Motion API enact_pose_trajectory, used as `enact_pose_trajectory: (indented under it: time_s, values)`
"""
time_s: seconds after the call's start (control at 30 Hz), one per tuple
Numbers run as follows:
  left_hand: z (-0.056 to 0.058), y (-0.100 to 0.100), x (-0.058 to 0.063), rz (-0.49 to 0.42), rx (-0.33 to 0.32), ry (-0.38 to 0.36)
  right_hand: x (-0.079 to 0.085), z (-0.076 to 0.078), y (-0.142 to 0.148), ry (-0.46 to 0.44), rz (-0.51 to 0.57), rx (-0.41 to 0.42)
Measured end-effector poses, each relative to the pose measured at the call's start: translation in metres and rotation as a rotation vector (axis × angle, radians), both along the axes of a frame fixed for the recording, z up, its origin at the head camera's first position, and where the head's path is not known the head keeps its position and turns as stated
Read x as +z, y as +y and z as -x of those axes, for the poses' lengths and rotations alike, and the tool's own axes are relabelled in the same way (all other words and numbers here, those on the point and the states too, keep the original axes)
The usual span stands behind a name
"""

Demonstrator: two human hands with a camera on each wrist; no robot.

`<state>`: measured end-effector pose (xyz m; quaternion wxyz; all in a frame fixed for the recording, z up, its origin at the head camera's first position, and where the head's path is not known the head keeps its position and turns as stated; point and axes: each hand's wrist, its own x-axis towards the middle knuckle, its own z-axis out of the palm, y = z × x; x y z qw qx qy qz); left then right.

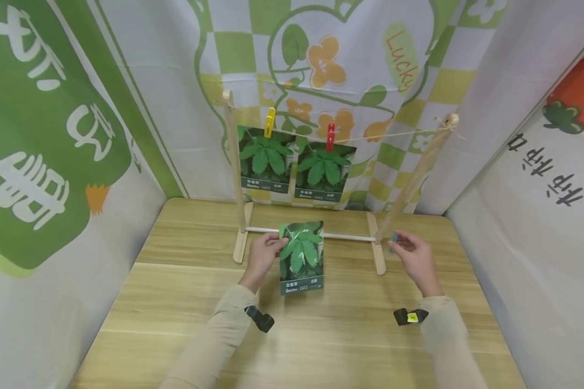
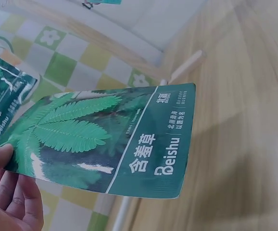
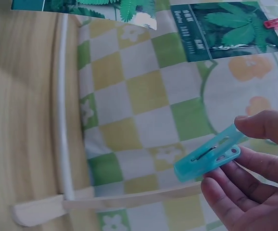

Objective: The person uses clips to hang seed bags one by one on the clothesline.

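My left hand (image 1: pixel 264 257) pinches a green seed packet (image 1: pixel 302 259) by its upper left edge, thumb on the front; a leaf picture covers it. In the left wrist view the packet (image 2: pixel 100 139) lies sideways across the frame. To the right of the wooden stand, my right hand (image 1: pixel 415 259) pinches a blue clothespin (image 3: pixel 208 153) between thumb and fingers. Two like packets hang from a string across the stand: one under a yellow clothespin (image 1: pixel 270 122), the other under a red clothespin (image 1: pixel 330 136). The held packet is below these, apart from the string.
The wooden stand (image 1: pixel 413 175) has two posts on flat feet, joined low by a white rod (image 1: pixel 349 236). Its string (image 1: pixel 394 135) runs between the post tops. Behind hangs a checked, flowered curtain (image 1: pixel 233 51). The wooden table (image 1: pixel 185 302) lies beneath, with printed cloth walls at both sides.
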<state>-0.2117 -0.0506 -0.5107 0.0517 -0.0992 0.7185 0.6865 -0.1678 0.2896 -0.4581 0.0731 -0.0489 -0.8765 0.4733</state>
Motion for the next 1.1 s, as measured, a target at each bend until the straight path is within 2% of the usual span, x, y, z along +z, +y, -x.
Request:
enact_pose_trajectory:
  time_s: [0.27,0.47,0.67,0.93,1.1]
  values:
    - [0.009,0.016,0.019,-0.025,-0.01,0.044,0.019,0.005,0.001,0.09,0.009,0.006]
    - [0.015,0.021,0.033,-0.006,-0.024,0.081,0.032,0.01,-0.001,0.17,0.036,0.039]
    - [0.019,0.024,0.043,0.004,-0.045,0.101,0.047,0.016,-0.003,0.228,0.034,0.075]
    - [0.027,0.031,0.056,-0.002,-0.055,0.129,0.068,0.025,-0.005,0.354,0.013,0.115]
    - [0.031,0.038,0.065,-0.017,-0.064,0.136,0.08,0.029,-0.007,0.387,0.002,0.118]
